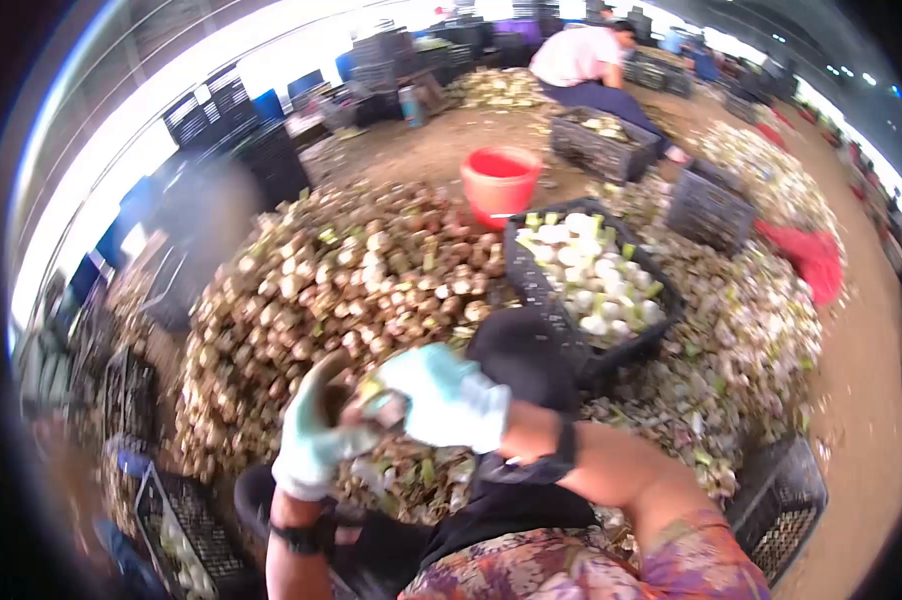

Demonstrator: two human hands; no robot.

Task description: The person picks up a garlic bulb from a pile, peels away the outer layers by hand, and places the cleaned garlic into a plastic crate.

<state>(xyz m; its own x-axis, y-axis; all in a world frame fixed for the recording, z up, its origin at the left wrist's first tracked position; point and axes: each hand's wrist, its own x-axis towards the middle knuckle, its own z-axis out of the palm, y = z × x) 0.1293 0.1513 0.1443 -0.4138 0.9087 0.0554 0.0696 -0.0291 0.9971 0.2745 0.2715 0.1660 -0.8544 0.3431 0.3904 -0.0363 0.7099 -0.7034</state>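
My left hand (316, 435), in a pale glove with dirty fingertips, curls its thumb and fingers around a garlic bulb (386, 408). The bulb is partly hidden and blurred. From the other side, my right hand (439, 395), also gloved, presses its closed fingers against the same bulb. Both hands are above my lap, just in front of a large heap of unpeeled garlic bulbs (346, 270). To the right, a black crate (541, 300) holds clean white garlic bulbs (593, 270) with short green stems.
A red bucket (499, 185) stands behind the heap. Loose garlic skins (711, 340) cover the ground at right, with a red cloth or sack (813, 262) among them. More black crates (711, 205) lie around. Another person (581, 60) sits further back.
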